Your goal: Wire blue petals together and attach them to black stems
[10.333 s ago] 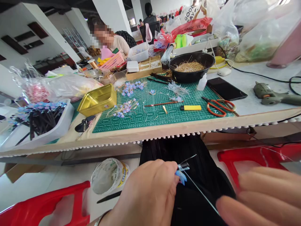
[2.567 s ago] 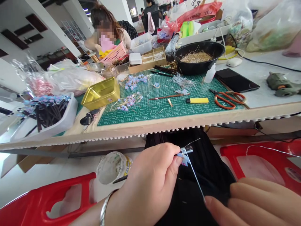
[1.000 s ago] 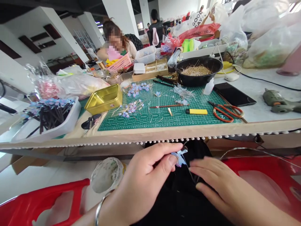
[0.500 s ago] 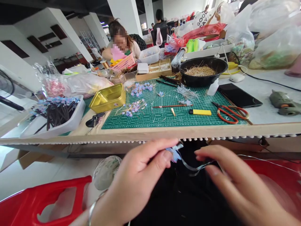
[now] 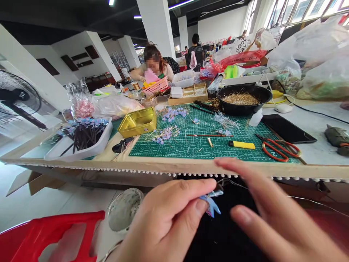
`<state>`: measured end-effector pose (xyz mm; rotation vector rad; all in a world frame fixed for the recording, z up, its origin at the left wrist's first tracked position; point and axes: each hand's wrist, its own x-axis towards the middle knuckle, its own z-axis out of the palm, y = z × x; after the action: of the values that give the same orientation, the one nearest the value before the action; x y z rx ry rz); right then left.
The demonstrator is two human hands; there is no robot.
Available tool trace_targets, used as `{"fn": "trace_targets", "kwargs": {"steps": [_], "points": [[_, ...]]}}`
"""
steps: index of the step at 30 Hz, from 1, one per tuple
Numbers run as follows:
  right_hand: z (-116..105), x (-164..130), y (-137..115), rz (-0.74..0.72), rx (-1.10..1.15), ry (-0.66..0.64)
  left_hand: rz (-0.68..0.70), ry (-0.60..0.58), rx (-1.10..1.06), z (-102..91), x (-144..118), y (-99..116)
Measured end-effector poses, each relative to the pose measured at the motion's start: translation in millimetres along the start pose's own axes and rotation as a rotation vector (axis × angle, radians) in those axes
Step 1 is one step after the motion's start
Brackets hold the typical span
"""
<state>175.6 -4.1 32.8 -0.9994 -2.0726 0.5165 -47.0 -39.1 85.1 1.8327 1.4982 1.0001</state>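
Note:
My left hand [image 5: 174, 214] pinches a small blue artificial flower [image 5: 211, 205] between thumb and forefinger, just below the table's front edge. A shiny, pale thread or thin ribbon [image 5: 234, 182] runs from the flower toward the right, passes behind my right hand [image 5: 272, 211] and reappears beyond it. Thumb and forefinger of the right hand are spread wide beside the flower, with nothing between them. The other right fingers are mostly hidden. Whatever stem the flower has lies inside my left grip, out of sight.
On the green cutting mat [image 5: 174, 151] lie loose blue-purple flowers [image 5: 166, 135], a yellow lighter [image 5: 243, 145], a brown stick [image 5: 204, 135] and orange-handled scissors [image 5: 278, 150]. A gold tin [image 5: 137, 122], flower-filled white tray [image 5: 103, 143] and black bowl [image 5: 244, 103] stand around. Another person [image 5: 156, 60] sits opposite.
My right thumb and forefinger have spread apart and risen, away from the ribbon they were close around. The left hand keeps its pinch on the flower. The view has tilted up and shifted left.

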Motion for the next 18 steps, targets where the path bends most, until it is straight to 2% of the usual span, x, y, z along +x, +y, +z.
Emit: {"fn": "trace_targets", "kwargs": {"steps": [3,7,13,15,18], "points": [[22.7,13.1,-26.7,0.09,0.225,-0.01,0.025,-0.029,-0.04,5.8,1.2,-1.7],[39.3,4.8,-31.0,0.146,0.287,0.086,-0.101,-0.088,-0.165,7.0,3.5,-13.8],[40.4,-5.3,-20.1,0.089,0.136,0.09,-0.476,-0.375,-0.933,20.9,20.0,-37.5],[41.4,-4.9,-18.3,0.1,0.103,0.108,-0.543,-0.434,-1.075,24.1,24.3,-42.4],[42.9,-3.3,-16.8,0.101,0.11,0.131,-0.608,-0.506,-1.174,25.1,27.0,-46.4]]}}
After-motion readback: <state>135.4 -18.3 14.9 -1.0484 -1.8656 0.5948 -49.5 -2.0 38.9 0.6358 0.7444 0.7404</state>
